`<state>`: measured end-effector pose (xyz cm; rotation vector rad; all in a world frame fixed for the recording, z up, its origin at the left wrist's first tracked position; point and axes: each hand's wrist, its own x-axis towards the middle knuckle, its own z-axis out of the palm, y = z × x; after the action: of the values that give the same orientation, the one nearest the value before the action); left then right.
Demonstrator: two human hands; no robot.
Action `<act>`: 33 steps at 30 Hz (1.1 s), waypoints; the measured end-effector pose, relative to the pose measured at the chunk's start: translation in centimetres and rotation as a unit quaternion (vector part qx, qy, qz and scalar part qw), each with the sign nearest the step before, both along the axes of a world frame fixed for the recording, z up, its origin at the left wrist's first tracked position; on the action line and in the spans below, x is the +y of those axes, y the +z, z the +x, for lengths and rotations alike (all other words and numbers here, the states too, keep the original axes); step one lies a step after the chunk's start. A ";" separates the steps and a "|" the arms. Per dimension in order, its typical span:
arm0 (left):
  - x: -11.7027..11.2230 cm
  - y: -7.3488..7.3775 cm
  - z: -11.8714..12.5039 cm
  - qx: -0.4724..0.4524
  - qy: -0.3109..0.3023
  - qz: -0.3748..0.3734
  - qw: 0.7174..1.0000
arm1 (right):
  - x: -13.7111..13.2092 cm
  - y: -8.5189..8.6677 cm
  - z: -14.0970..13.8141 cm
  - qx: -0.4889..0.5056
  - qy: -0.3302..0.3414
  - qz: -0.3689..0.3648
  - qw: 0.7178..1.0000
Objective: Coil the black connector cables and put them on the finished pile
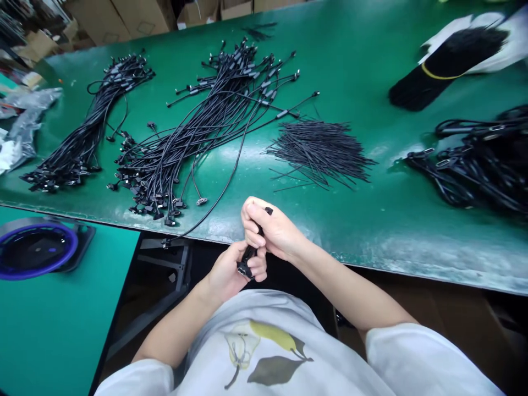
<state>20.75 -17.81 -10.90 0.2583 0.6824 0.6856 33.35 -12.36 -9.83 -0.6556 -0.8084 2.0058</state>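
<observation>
Close to my body, at the table's front edge, my left hand (235,269) is closed around the lower end of a folded black cable (247,257), with a connector showing at the bottom. Just above it, my right hand (270,225) grips the upper part of the same cable, and a dark tip pokes out past the thumb. Fingers cover most of the cable's middle. Ahead and to the left lies a spread pile of black cables (198,126) with connectors at both ends. Thin black ties (324,151) lie in a heap beyond my right hand.
Another cable bunch (91,121) lies farther left on the green table (350,71). At right are coiled cables (487,159) and a dark bundle (445,69) with a yellow band. A blue-rimmed round dish (74,247) stands at lower left. Cardboard boxes (124,22) line the back.
</observation>
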 end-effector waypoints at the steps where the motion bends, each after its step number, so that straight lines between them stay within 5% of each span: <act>1: 0.0 -0.1 0.2 0.004 0.004 0.001 1.000 | -0.2 -0.1 0.4 -0.006 -0.006 0.010 1.000; 6: -1.3 -1.1 1.4 -0.018 -0.054 0.010 0.998 | -1.0 -0.3 3.6 -0.132 0.029 0.148 0.980; 8: -1.7 -1.6 1.4 0.017 -0.106 0.030 0.994 | -1.4 -0.2 5.2 -0.271 -0.002 0.286 0.919; 9: -1.7 -1.7 1.3 0.053 -0.121 0.051 0.990 | -1.6 -0.1 5.9 -0.348 -0.039 0.372 0.860; 11: -1.2 -1.7 0.9 0.145 -0.118 0.101 0.977 | -2.1 0.3 7.3 -0.458 -0.097 0.552 0.690; 14: 0.2 -1.2 0.2 0.249 -0.128 0.163 0.946 | -2.9 0.6 8.2 -0.506 -0.080 0.724 0.462; 16: 1.1 -0.7 -0.1 0.294 -0.181 0.210 0.915 | -3.1 0.2 8.3 -0.529 -0.045 0.757 0.381; 18: 1.5 -0.4 -0.2 0.343 -0.238 0.274 0.867 | -3.1 -0.6 8.1 -0.555 -0.005 0.758 0.343; 22: 1.3 -0.9 0.1 0.459 -0.238 0.423 0.744 | -3.1 -2.2 7.6 -0.586 0.076 0.730 0.343; 26: 1.1 -1.8 0.2 0.512 -0.177 0.505 0.672 | -2.3 -2.3 7.7 -0.581 0.134 0.679 0.428; 28: 1.3 -1.7 -0.1 0.516 -0.182 0.495 0.675 | -0.4 -1.7 8.8 -0.535 0.166 0.655 0.508; 30: 1.6 -1.5 -0.6 0.499 -0.200 0.442 0.718 | 3.1 -1.2 10.7 -0.522 0.123 0.616 0.577; 32: 1.9 -1.2 -1.0 0.462 -0.197 0.370 0.781 | 7.8 -1.1 13.0 -0.602 -0.011 0.545 0.584; 33: 2.1 -1.1 -1.1 0.439 -0.181 0.340 0.812 | 10.2 -1.3 14.0 -0.669 -0.084 0.496 0.548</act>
<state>19.64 -15.75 -12.01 1.4051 1.2038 0.3849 47.35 -2.20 -11.09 -1.3747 -2.3262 0.1888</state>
